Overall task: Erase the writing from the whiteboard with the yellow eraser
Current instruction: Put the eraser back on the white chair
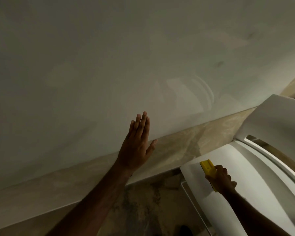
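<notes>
I see one whiteboard, dim, its top and sides cut off; no writing is readable, only faint smudges and wipe arcs. My left hand lies flat on its lower edge, fingers straight and together, thumb apart, gripping nothing. My right hand is closed around the single yellow eraser — half hidden by the fingers — above a white plastic chair. Its long axis runs from lower right to upper left, free end toward the board.

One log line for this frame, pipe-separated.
left hand: open, flat on large white whiteboard | right hand: grips yellow block eraser, over white plastic chair
</notes>
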A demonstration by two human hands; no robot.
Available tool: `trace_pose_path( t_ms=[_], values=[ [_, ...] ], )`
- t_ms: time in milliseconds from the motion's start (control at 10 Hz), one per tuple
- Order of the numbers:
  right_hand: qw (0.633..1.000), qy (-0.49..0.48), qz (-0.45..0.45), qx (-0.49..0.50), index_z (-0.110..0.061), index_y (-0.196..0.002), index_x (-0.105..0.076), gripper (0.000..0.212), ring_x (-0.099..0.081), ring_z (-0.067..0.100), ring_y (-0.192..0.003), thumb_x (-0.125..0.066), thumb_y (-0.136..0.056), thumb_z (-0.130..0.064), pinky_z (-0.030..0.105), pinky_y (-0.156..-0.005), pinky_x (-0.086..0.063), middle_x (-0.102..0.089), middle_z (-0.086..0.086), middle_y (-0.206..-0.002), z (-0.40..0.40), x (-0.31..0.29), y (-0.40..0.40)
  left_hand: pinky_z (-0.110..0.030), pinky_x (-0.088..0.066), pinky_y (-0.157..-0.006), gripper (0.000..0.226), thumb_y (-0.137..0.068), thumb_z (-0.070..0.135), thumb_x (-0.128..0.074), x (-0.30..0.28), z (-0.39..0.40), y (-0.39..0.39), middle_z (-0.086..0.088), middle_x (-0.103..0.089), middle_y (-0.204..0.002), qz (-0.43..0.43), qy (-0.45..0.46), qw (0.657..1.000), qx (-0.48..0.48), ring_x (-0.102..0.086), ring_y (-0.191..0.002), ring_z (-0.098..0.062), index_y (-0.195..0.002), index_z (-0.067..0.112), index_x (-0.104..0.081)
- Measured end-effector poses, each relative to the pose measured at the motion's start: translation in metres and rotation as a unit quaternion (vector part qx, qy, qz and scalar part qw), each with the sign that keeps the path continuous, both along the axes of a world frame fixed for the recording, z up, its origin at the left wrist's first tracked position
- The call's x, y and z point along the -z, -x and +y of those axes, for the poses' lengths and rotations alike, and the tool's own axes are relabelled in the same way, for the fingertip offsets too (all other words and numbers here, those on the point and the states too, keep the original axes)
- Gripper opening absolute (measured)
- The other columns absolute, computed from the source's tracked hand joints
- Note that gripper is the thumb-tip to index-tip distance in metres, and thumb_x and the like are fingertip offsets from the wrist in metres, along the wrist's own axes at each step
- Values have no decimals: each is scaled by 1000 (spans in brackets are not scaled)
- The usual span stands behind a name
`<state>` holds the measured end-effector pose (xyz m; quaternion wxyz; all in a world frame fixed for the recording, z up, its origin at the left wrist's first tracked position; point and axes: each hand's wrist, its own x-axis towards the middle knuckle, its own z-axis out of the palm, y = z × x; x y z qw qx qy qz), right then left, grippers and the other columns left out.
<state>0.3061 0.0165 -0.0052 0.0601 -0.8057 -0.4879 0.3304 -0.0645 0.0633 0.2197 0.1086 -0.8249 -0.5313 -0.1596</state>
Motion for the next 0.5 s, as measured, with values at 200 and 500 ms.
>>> trace_pose_path(
  t_ms=[200,500],
  values=[
    [1000,14,-10,-11,-20,-136,-42,60,-56,37,-115,-73,-93,-48,46,-89,-37,-45,7,-128,-11,27,-4,-43,-6,-137,80,-115,55,-25,13,-9,11,-16,0,-182,5,27,1000,-4,2,-169,-30,-172,2,-9],
    [998,40,-29,30,-21,-136,-39,60,-58,36,-112,-71,-93,-47,45,-88,-38,-34,1,-109,-19,40,-1,-43,-6,-136,84,-114,56,-33,4,-7,34,-14,5,-182,29,34,999,-1,4,-169,-28,-172,3,-4]
  ],
)
